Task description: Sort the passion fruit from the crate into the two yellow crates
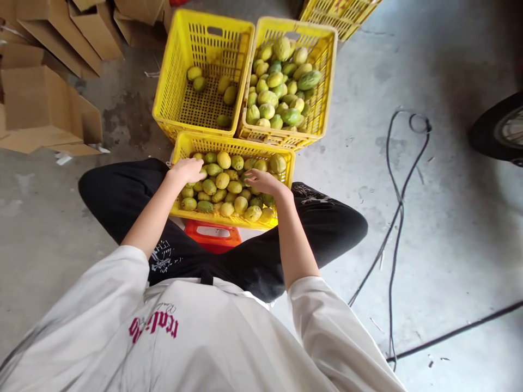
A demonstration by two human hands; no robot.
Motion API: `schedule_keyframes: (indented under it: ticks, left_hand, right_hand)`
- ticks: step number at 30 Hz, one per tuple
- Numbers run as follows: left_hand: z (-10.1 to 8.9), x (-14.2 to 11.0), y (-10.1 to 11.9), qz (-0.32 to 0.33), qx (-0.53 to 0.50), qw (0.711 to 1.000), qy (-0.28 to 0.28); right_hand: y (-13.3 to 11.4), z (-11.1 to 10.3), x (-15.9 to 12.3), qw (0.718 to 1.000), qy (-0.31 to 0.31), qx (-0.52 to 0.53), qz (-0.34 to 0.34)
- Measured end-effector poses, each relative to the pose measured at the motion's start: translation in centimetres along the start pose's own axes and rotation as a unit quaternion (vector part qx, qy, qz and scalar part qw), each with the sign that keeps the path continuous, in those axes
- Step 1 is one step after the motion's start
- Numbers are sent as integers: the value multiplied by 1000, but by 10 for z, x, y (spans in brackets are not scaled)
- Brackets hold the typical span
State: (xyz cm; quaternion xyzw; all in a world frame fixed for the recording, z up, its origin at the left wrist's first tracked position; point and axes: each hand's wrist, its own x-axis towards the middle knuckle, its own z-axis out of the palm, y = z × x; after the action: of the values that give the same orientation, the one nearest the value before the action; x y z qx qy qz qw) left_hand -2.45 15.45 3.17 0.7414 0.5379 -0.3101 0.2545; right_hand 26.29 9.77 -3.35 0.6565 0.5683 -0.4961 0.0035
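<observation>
The yellow-green oval fruits (222,180) lie packed across the near yellow crate (232,219), which I take as my landmark. Touching or just past its far side, on the left, I see a deeper yellow crate (170,81) with only a few fruits scattered on its slatted bottom. Beside that one, beyond the near crate's right half, another yellow crate (332,76) is heaped with fruits, some greener and striped. Farther off past it stands part of one more yellow crate (343,16).

My left hand (188,170) is palm down over the left end of the near crate, fingers bent among the fruits. My right hand (263,181) is palm down toward the right end, fingers spread downward; I cannot tell whether either one is grasping a fruit. Both bare forearms reach forward and slant inward from white sleeves.

Just on my side of the near crate, between the knees in black trousers (327,223), shows a red plastic piece (214,231) with a slot. Cardboard boxes (41,98) stand well to its left; a black cable (398,204) lies looped to its right, with a wheel (500,130) farther out.
</observation>
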Motion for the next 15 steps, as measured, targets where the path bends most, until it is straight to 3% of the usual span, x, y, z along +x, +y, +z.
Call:
schedule_keyframes:
  ticks: [6,10,15]
  left_hand:
    - [26,27,-13,-15,6,999,-42]
    - [43,53,-8,-17,-5,999,-46]
    - [62,99,0,-39,-53,995,-71]
  right_hand:
    - [15,16,14,998,-27,-16,50]
    - [14,21,29,997,-48,-10,52]
    - [7,35,42,998,-15,15,55]
